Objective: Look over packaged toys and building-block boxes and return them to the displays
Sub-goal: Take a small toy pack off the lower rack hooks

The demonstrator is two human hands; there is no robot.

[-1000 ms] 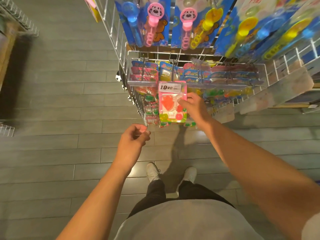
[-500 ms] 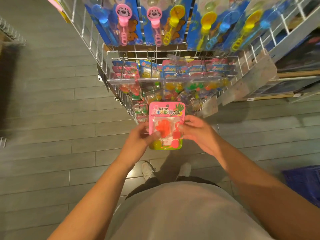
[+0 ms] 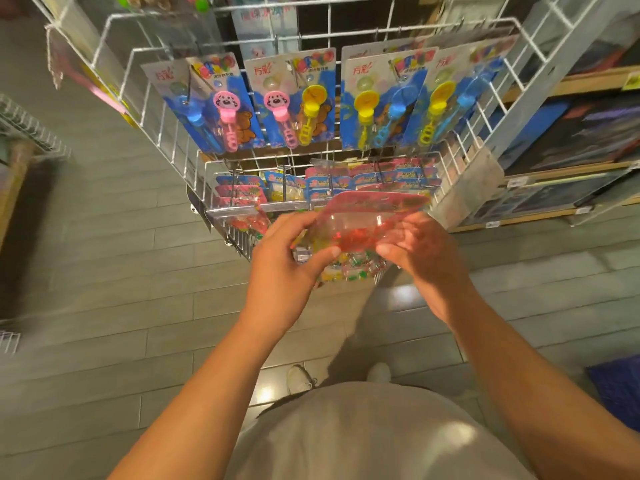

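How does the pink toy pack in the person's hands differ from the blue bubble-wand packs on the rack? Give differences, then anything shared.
The pink toy pack is held by the left hand and right hand; the blue bubble-wand packs hang on the wire rack. The pink one is tilted and blurred; the blue ones hang in a row, facing out. Both are carded toys under clear plastic.

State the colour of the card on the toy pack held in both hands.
Pink, seen in the head view: toy pack, blurred by motion.
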